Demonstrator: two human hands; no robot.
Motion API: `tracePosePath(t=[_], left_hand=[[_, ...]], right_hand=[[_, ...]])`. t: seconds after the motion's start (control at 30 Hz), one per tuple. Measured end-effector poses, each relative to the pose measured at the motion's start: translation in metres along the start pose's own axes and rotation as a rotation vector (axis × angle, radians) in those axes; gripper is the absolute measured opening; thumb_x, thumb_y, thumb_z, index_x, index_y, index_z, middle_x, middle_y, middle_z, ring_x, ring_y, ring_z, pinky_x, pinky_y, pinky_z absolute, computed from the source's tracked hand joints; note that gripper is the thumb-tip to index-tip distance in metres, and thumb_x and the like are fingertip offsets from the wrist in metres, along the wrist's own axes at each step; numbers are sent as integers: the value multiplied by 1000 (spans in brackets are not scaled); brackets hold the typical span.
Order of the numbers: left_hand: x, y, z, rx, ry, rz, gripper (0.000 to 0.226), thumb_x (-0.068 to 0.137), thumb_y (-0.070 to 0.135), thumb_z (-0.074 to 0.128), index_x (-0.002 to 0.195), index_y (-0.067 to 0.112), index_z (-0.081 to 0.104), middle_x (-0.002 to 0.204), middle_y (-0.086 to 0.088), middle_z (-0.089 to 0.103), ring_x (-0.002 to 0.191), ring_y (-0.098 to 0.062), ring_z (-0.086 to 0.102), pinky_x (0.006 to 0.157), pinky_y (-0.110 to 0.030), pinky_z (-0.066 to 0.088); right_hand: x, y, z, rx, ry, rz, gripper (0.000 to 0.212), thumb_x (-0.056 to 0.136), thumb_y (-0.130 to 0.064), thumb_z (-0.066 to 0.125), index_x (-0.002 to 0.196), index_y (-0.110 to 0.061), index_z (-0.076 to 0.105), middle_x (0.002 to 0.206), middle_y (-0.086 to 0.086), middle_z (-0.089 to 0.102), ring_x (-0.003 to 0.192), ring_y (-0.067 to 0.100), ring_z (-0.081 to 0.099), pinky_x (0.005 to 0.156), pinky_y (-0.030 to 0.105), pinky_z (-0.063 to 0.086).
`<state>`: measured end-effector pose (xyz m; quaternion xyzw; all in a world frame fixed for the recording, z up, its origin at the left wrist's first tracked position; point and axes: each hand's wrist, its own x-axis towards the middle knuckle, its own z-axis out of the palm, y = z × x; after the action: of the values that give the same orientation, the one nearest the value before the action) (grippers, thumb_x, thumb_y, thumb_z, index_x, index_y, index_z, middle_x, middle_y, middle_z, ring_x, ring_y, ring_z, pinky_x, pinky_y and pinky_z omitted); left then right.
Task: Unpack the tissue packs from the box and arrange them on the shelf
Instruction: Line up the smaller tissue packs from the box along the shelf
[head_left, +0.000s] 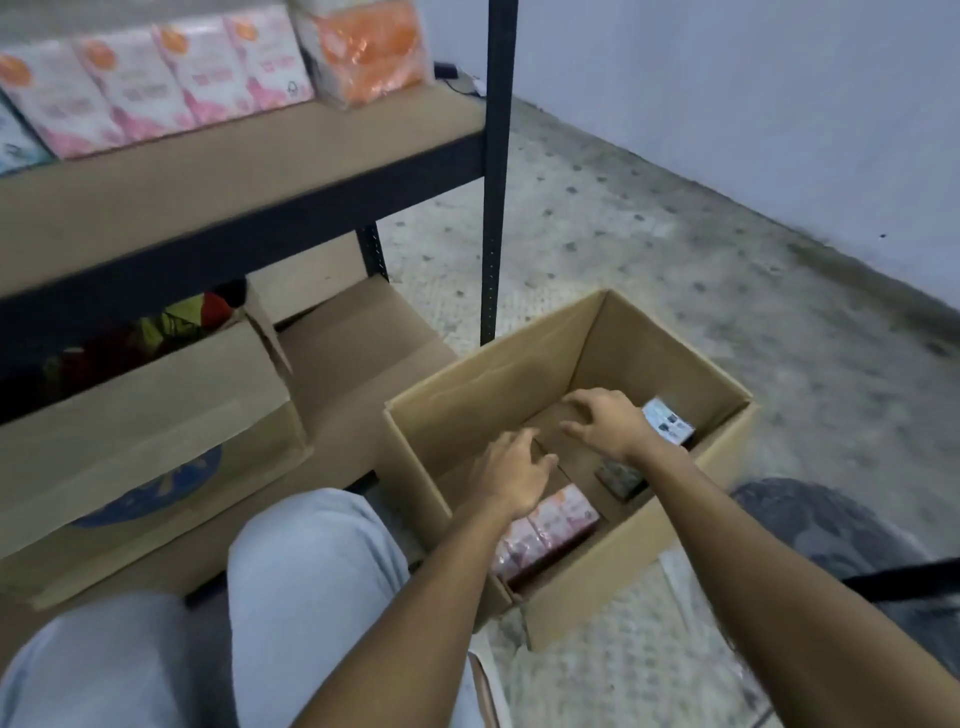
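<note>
Speckled concrete floor (675, 234) bears an open cardboard box (493, 374) beside the shelf (234, 171). Blur makes the labels unreadable. Left hand (511, 478) and right hand (608, 421) hover inside the box, fingers spread and gripping nothing. Pink tissue packs (550, 525) lie partly hidden under the left wrist. A white-blue pack (667, 421) sits just beside the right wrist.

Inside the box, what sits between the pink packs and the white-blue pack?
A small dark pack lies between the pink packs and the white-blue pack, in the head view.
</note>
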<state>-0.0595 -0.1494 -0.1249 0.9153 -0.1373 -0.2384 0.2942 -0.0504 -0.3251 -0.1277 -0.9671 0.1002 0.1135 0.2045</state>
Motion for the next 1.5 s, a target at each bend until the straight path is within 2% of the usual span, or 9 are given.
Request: tracePosePath(t=[0.13,0.27,0.43,0.63,0.87,1.03,1.2,1.33,1.5], left_hand=[[27,-9,32,26,-119,-36,55,95,46,46,145,25,36,151,-9,36,140,-27,30,111,-39,27],[51,-24,59,85,-226,-73,61,97,45,43,150,18,26,157,-12,24,145,-27,20,117,-39,18],[85,-46,85,156,-282,-56,62,93,45,51,146,17,33,148,-14,39,135,-31,37,111,-41,30],[108,-75,115,233,-412,-30,72,91,48,54,150,22,24,155,-7,30,141,-27,30,114,-40,26],[106,-96,149,189,-485,-82,83,76,60,63,147,35,26,150,-2,38,134,-27,39,107,-40,34],[106,-105,157,122,-492,-104,90,74,62,65,148,37,21,152,-1,34,136,-27,36,107,-46,34],[109,-108,162,2,-524,-120,85,74,54,68,146,38,25,146,1,44,126,-24,47,102,-43,41],[112,-106,162,-4,-499,-109,73,79,47,68,142,36,33,139,3,51,119,-23,52,98,-40,43],[115,-107,161,-30,-503,-125,74,72,53,67,137,40,37,136,4,54,117,-22,54,98,-43,45]], right_hand=[[19,33,8,-113,-59,44,52,84,-48,60,130,-26,51,141,1,46,132,25,36,103,47,38],[39,57,16,-254,-120,83,59,84,-49,59,137,-29,43,155,3,24,144,27,11,111,53,22],[54,82,30,-321,-191,182,65,82,-52,60,140,-33,38,157,8,13,145,33,0,114,60,9],[59,83,31,-465,-209,194,65,73,-46,70,132,-32,47,135,11,40,129,34,28,105,52,22],[53,94,29,-663,-290,76,56,69,-53,73,121,-38,56,126,0,56,124,26,28,99,48,22],[59,95,30,-553,-383,84,55,70,-42,77,120,-37,55,124,0,55,124,26,30,94,46,30],[66,89,30,-547,-402,128,50,74,-29,75,120,-35,57,124,6,52,125,28,32,96,50,33],[64,89,28,-531,-404,145,46,76,-28,72,120,-35,58,125,8,51,126,28,31,97,50,33],[57,86,17,-463,-377,177,48,76,-29,74,121,-34,59,123,10,53,124,30,37,96,49,35]])
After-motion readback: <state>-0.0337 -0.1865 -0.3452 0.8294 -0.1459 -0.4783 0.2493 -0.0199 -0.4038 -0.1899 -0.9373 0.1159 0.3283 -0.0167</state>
